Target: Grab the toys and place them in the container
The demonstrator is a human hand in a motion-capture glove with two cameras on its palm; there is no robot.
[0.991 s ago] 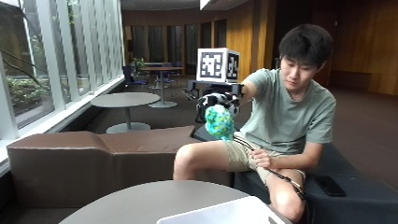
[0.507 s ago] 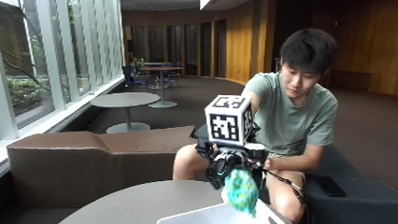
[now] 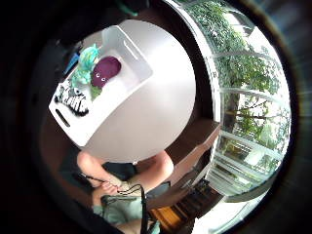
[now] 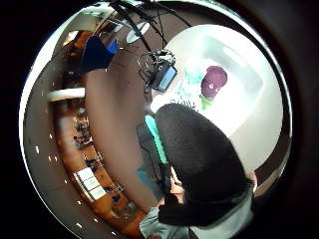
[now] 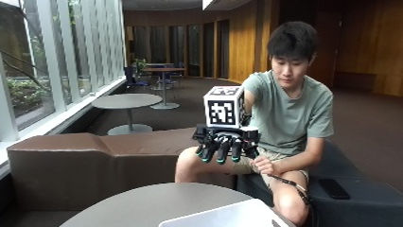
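The black-gloved right hand [image 5: 225,147] now hangs in the middle of the outside view, above the round grey desk [image 5: 126,208], fingers spread apart and holding nothing. The teal plush toy [image 3: 86,63] it carried half a second ago now lies in the white plastic container [image 3: 127,53], beside the purple plush toy [image 3: 106,70] and a black-and-white striped toy [image 3: 73,97]. This drop seems finished.

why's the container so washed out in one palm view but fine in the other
In the thumb side palm view, the white container is blown out by glare, so its walls barely show and the purple toy stands out; in the little finger side palm view it is evenly lit, with its rim and handle slots clear.
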